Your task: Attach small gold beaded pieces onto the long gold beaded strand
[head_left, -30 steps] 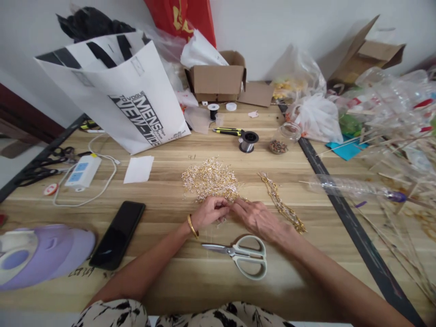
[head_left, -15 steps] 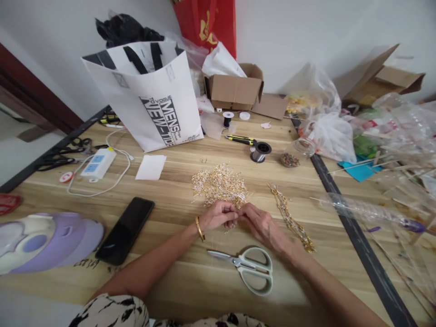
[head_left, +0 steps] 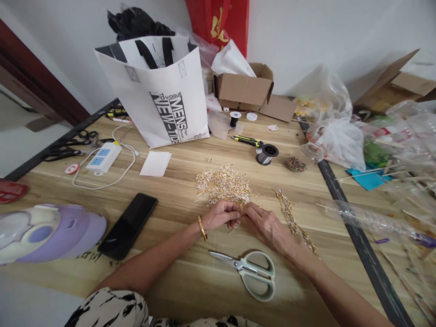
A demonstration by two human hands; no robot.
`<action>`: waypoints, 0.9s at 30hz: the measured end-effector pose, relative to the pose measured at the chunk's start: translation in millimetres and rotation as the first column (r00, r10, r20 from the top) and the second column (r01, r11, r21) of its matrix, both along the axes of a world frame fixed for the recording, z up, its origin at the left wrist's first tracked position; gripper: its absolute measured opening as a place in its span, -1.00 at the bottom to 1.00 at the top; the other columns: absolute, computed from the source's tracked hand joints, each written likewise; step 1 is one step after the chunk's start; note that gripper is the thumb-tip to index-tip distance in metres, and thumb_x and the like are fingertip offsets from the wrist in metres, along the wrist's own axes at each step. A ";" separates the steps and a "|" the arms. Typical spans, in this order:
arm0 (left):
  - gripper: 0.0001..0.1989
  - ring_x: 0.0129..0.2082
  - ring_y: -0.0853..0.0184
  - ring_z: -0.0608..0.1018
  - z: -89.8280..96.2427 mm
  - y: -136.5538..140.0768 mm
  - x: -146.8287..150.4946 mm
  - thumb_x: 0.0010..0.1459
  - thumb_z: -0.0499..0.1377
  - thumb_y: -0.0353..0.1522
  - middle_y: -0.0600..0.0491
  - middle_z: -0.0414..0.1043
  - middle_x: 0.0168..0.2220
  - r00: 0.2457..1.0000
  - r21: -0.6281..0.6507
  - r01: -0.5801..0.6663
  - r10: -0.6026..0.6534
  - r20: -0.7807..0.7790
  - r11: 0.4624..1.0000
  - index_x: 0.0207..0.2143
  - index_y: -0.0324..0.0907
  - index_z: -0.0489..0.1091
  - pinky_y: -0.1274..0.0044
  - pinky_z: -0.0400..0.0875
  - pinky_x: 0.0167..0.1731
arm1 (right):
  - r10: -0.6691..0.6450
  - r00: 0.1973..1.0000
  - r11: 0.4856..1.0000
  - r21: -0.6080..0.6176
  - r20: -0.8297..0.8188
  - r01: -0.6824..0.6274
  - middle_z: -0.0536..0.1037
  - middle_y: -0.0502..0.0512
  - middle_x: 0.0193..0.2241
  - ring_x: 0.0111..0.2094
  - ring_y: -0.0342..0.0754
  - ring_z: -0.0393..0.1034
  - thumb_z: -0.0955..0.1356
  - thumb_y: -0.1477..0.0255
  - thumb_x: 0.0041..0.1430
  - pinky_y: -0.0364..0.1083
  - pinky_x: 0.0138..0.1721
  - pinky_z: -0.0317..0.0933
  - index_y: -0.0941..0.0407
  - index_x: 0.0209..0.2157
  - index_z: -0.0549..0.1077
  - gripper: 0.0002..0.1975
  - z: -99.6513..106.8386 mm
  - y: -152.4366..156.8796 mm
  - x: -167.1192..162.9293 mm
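My left hand [head_left: 225, 213], with a gold bangle [head_left: 202, 228] on its wrist, is closed in a pinch. A short beaded strand [head_left: 233, 230] hangs below its fingers. My right hand [head_left: 264, 222] is closed too, its fingertips meeting those of the left; what they pinch is hidden. Just beyond both hands lies a loose pile of gold and clear beaded pieces [head_left: 225, 181]. To the right of my right hand rests a bundle of finished-looking gold and clear beaded strands [head_left: 291, 218]. Scissors [head_left: 252, 274] with pale handles lie nearer me, slightly apart at the handles.
A black phone [head_left: 128, 226], a lilac and cream object [head_left: 64, 234] and a white power strip [head_left: 104, 156] are on the left. Behind the pile are a wire spool [head_left: 267, 154], a yellow-black cutter [head_left: 247, 140] and a jar of beads [head_left: 296, 164]. A white bag [head_left: 160, 100] stands farther back.
The view has shifted slightly, so most things sit a little farther right. Both hands stay pinched together in front of the pile, with little visible change.
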State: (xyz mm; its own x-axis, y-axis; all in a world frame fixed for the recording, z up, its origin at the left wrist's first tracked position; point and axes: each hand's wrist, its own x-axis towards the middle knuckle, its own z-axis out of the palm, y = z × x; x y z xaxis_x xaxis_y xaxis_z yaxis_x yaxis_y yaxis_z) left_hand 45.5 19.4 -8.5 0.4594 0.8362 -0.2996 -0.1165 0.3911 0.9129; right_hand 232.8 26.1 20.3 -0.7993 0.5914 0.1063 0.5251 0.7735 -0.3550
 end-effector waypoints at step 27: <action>-0.62 -0.63 0.51 0.42 1.5 -1.0 0.4 -0.03 0.24 -0.12 0.12 0.35 -0.60 0.998 0.068 0.042 -0.039 -0.041 0.997 -0.47 -0.30 0.34 0.66 0.31 -0.60 | -0.432 0.845 0.695 -0.713 -0.315 0.089 0.43 0.04 -0.44 -0.40 -0.13 0.31 0.28 0.37 0.18 -0.16 -0.39 0.19 0.15 -0.30 0.34 -0.88 -8.9 2.7 -2.4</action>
State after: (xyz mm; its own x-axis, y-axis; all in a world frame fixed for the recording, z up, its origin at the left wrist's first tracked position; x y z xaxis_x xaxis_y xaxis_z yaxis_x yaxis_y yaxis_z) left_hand 45.9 18.4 -7.0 0.4822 0.8364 -0.2605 -0.0651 0.3307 0.9415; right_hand 230.3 28.8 11.4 -0.5667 0.8174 -0.1032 0.3253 0.1069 -0.9395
